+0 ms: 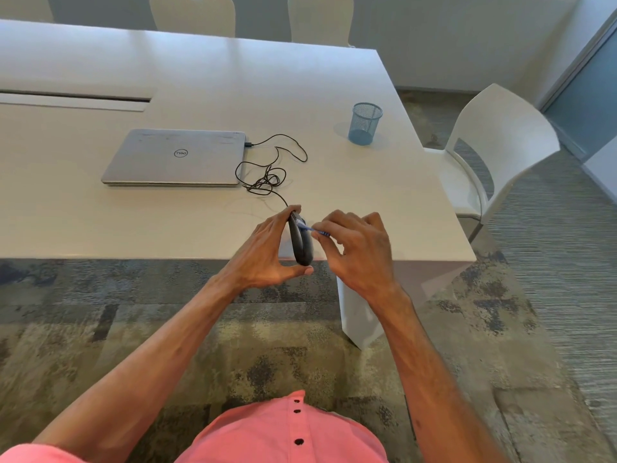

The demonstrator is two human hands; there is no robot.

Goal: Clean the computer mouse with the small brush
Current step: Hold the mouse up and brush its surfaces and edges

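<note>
My left hand (267,252) holds a black wired computer mouse (300,243) on its edge above the table's front edge, thumb under its lower end and fingers over the top. My right hand (359,248) pinches a small blue brush (312,229), and the bristle end rests against the mouse's upper side. The mouse cable (267,177) runs in tangled loops across the table to the side of a closed silver laptop (177,158).
A white table (200,95) holds a blue mesh pen cup (365,123) at the right. A white chair (494,155) stands past the right edge, and two more chair backs show behind the far side. Patterned carpet lies below.
</note>
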